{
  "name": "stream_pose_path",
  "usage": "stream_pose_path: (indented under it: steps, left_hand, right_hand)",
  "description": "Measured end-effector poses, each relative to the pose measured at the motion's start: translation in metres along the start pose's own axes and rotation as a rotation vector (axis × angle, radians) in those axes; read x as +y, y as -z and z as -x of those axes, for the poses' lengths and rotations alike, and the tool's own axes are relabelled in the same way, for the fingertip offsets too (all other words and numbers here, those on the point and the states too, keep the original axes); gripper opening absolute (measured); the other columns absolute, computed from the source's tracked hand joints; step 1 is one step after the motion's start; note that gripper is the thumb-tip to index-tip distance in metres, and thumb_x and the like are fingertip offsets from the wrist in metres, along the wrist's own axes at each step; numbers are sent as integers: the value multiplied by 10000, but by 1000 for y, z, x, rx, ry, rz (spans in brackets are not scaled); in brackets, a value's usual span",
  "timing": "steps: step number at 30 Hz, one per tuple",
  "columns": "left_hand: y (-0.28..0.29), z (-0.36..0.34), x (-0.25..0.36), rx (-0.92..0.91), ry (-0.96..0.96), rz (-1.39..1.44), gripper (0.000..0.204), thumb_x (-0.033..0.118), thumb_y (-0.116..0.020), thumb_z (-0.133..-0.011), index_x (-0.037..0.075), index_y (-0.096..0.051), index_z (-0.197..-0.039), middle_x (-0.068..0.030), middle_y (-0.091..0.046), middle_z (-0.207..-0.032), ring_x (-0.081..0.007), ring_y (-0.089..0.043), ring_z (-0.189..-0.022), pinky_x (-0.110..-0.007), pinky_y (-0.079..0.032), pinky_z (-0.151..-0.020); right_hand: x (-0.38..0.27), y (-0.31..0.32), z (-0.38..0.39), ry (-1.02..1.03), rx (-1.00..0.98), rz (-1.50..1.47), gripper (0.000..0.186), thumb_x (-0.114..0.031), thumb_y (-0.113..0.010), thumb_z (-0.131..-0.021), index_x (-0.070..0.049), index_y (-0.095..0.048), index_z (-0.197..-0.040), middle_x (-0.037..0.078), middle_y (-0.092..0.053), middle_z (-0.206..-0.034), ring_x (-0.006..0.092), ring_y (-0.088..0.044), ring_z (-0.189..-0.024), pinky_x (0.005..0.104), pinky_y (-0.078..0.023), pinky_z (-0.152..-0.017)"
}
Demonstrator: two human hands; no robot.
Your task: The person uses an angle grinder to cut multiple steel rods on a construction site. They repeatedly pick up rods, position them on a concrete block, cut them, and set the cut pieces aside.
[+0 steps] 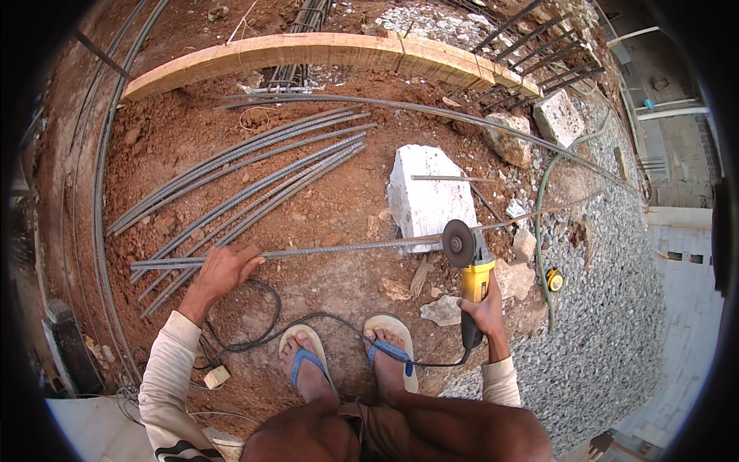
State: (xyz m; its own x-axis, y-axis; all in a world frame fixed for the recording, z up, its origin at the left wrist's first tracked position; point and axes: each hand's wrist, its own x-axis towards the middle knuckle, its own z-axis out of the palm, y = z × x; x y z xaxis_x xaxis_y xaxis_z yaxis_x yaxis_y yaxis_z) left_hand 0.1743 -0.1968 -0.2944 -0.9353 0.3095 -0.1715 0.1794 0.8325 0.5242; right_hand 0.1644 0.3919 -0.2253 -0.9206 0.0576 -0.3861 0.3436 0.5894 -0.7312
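My right hand (485,308) is closed round the body of a yellow and black angle grinder (477,283). Its dark cutting disc (454,237) overlaps the line of a long steel rebar (339,249); whether they touch I cannot tell. This rebar crosses the near edge of a white block (431,189) and continues to the right. My left hand (225,269) grips the rebar on the left side, its fingers partly hidden. Beyond that hand, several cut rebars (269,181) lie side by side on the soil. One short rebar piece (446,179) rests on top of the block.
A black power cord (331,314) loops past my sandalled feet (308,362). A wooden beam (269,55) spans the far side. Grey gravel (600,331), a green hose (540,254) and a yellow tape measure (553,279) lie right. Rebar ends (539,50) jut out far right.
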Motion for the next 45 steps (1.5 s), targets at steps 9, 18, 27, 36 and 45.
stream_pose_path:
  steps: [9, 18, 27, 36, 45]
  left_hand:
    - [2, -1, 2, 16, -10, 9, 232, 341, -730, -1067, 123, -759, -1138, -178, -778, -945, -428, -732, -779, -525, -549, -643]
    - [0, -2, -2, -19, -11, -13, 235, 343, -714, -1077, 116, -731, -1136, -171, -773, -933, -420, -724, -770, -518, -540, -637]
    - [2, -1, 3, 19, -35, -18, 249, 324, -713, -1080, 76, -706, -1064, -162, -729, -891, -413, -690, -737, -508, -519, -640]
    - [1, -1, 2, 7, -27, -8, 262, 321, -707, -1086, 63, -707, -1045, -156, -726, -874, -401, -682, -721, -494, -512, -628]
    - [-1, -1, -1, 17, -41, -17, 262, 374, -707, -1081, 113, -729, -1104, -158, -747, -871, -408, -706, -727, -521, -517, -621]
  right_hand:
    - [2, 2, -10, -12, -22, 41, 665, -41, -811, -773, -16, -578, -1395, 84, -706, -1077, 200, -693, -953, 368, -573, -896]
    - [7, -2, -10, -18, -19, 31, 694, -51, -805, -774, -10, -566, -1424, 98, -714, -1085, 213, -703, -965, 377, -581, -911]
    - [9, -2, -14, 16, -26, 89, 755, -49, -801, -777, -9, -540, -1484, 111, -721, -1151, 222, -703, -1004, 384, -582, -933]
    - [3, 1, -10, -35, -34, 129, 786, -70, -840, -770, -4, -529, -1489, 141, -740, -1164, 249, -732, -1027, 394, -585, -950]
    - [6, -1, -11, -38, -36, 77, 747, -71, -833, -767, -1, -547, -1453, 135, -731, -1127, 248, -723, -1005, 392, -587, -931]
